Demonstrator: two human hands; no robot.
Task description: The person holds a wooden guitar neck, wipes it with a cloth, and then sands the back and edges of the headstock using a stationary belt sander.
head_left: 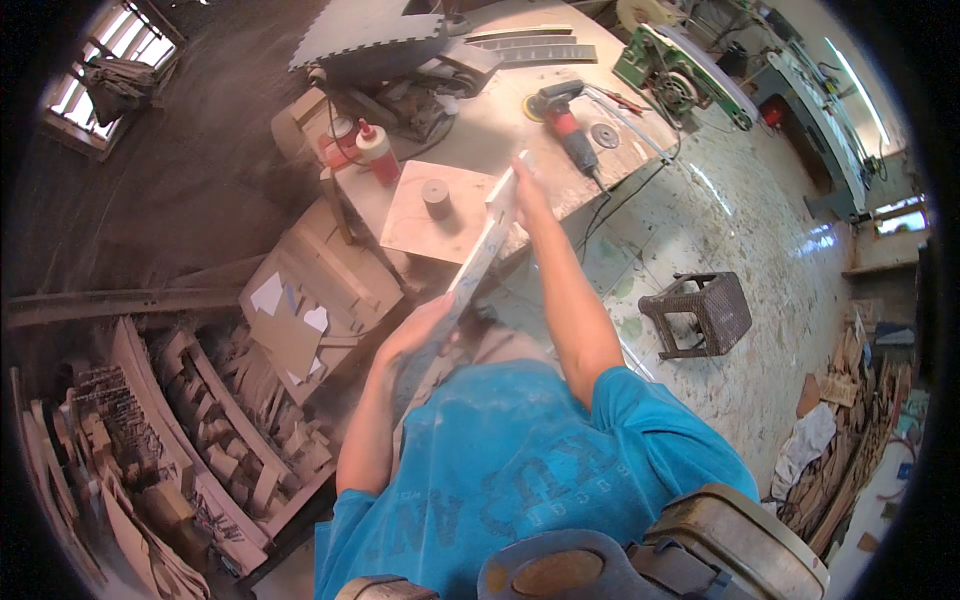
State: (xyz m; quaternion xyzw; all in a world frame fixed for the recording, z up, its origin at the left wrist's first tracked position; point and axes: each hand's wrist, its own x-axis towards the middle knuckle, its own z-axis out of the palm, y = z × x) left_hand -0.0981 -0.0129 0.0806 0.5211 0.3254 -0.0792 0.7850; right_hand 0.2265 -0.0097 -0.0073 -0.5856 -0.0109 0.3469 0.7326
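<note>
A long, narrow, pale board (pixel 474 268) runs slantwise in front of me, seen mostly along its edge. Near its lower part, my left hand (pixel 424 326) is closed on it. My right hand (pixel 527 192) grips its far end, with the thumb along the top. Much of the board's lower face is in shadow and partly behind my left arm. Just left of the far end lies a square wooden panel (pixel 415 232) with a round wooden block (pixel 435 198) standing on it. The panel rests on the workbench (pixel 465 135).
Beyond the panel stand a red-capped bottle (pixel 377 155) and a red jar (pixel 341 140). A corded angle grinder (pixel 571 135) and a loose disc (pixel 604 136) lie on the bench. A brown stool (pixel 703 314) is on the floor at right; wood offcuts (pixel 225 460) fill the lower left.
</note>
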